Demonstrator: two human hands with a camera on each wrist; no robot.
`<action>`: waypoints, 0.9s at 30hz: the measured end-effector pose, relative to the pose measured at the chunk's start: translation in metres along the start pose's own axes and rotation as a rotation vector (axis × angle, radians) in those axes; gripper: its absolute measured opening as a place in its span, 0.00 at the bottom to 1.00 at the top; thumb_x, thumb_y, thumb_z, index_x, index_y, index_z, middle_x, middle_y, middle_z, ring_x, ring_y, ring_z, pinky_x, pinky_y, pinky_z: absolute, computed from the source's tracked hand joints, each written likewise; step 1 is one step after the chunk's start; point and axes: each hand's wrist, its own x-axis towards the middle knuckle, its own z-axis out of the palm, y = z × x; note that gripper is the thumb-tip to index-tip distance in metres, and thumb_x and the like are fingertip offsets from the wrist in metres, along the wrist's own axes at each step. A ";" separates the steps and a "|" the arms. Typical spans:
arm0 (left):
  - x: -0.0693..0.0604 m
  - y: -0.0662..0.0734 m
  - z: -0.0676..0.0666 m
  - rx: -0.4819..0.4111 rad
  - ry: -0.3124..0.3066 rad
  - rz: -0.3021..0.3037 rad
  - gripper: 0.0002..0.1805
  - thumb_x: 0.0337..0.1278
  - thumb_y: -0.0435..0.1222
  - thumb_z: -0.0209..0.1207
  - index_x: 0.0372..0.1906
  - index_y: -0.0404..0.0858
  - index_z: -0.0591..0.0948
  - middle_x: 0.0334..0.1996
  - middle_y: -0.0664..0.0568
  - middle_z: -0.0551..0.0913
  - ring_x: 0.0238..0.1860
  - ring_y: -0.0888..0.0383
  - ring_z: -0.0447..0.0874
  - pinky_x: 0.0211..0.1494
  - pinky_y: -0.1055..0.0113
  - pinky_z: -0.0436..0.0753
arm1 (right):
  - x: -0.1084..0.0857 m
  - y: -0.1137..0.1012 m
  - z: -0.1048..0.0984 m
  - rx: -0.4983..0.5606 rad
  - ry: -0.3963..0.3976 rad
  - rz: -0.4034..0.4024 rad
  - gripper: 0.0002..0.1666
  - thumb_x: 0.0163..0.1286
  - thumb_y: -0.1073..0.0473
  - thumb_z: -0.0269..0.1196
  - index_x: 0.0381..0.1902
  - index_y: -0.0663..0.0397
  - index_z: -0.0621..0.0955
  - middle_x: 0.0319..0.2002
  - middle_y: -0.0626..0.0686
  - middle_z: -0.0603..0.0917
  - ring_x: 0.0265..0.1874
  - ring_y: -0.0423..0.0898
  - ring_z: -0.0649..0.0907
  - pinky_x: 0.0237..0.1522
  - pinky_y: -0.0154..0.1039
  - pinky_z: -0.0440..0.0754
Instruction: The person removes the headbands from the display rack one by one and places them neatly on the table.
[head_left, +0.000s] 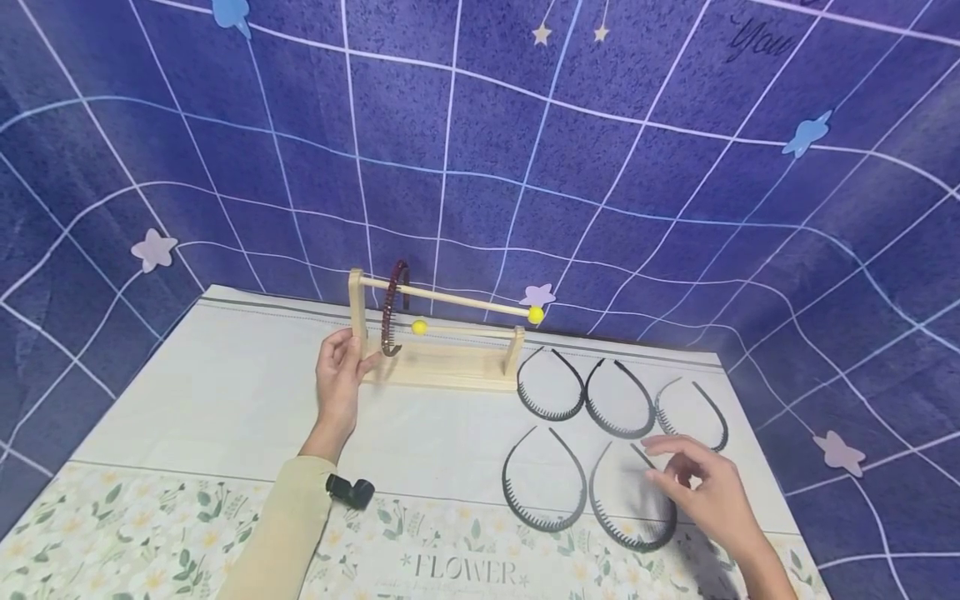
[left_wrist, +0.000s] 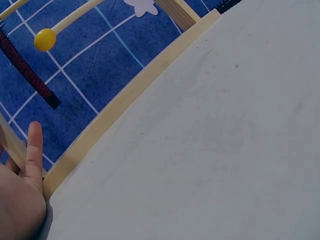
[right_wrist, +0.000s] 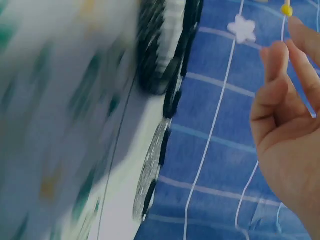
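Observation:
A wooden rack [head_left: 442,371] with two rods stands at the back of the table, and my left hand [head_left: 339,379] grips its left post. In the left wrist view the thumb [left_wrist: 34,150] lies straight beside that post. From the upper rod [head_left: 472,302], close to the post, hangs a dark red toothed headband [head_left: 388,312]. My right hand [head_left: 708,492] is raised over the lower right black headband [head_left: 637,546], fingers loosely bent, thumb and index finger apart. Nothing shows between its fingers in the right wrist view.
Several more toothed headbands lie right of the rack, among them a lower left one [head_left: 547,525] and a far right one [head_left: 723,429]. Yellow balls cap the rods, one at the upper rod's right end [head_left: 535,315]. A blue gridded curtain [head_left: 480,167] hangs behind the table.

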 end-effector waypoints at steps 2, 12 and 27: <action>0.000 0.000 0.000 0.002 0.000 -0.001 0.22 0.90 0.51 0.52 0.73 0.44 0.68 0.71 0.47 0.72 0.76 0.42 0.74 0.75 0.68 0.87 | 0.005 -0.005 0.007 0.037 0.010 -0.001 0.26 0.56 0.81 0.80 0.49 0.56 0.89 0.48 0.44 0.92 0.24 0.39 0.81 0.25 0.28 0.82; -0.001 0.001 0.000 -0.016 0.011 0.003 0.19 0.90 0.48 0.52 0.71 0.45 0.70 0.66 0.52 0.75 0.75 0.42 0.75 0.75 0.66 0.88 | 0.028 -0.036 0.049 0.109 0.082 0.077 0.18 0.61 0.76 0.79 0.44 0.53 0.90 0.33 0.44 0.89 0.26 0.41 0.80 0.30 0.30 0.83; 0.000 0.000 0.001 -0.025 0.010 0.008 0.18 0.91 0.47 0.52 0.70 0.45 0.70 0.67 0.47 0.74 0.73 0.42 0.76 0.75 0.65 0.88 | 0.064 -0.082 0.115 0.337 0.116 0.225 0.11 0.68 0.71 0.78 0.46 0.63 0.88 0.34 0.48 0.90 0.25 0.41 0.83 0.29 0.29 0.86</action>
